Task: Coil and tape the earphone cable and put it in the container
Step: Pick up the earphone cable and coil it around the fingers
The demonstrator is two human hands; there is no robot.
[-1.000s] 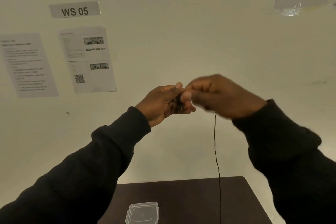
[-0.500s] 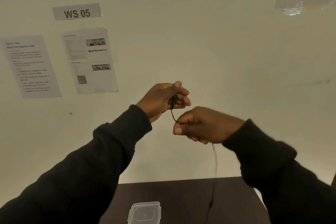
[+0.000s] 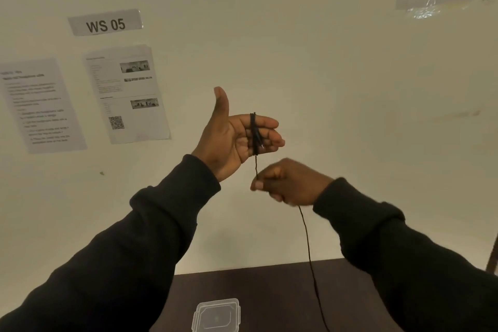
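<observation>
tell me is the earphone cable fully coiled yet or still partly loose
Partly loose. A few turns of the earphone cable wrap the left hand fingers; the rest runs through the right hand and hangs down.

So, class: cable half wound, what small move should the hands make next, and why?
Probably carry the right hand up over the left hand's fingers for another loop: a few turns of earphone cable sit there, while a long tail hangs to the table.

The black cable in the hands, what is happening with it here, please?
A person is coiling the earphone cable around the fingers of the left hand, thumb raised. Several loops already sit there. The right hand, just below, pinches the cable and feeds it; the rest hangs down to the dark table. The clear container waits on the table, nothing in it. No tape is visible.
</observation>
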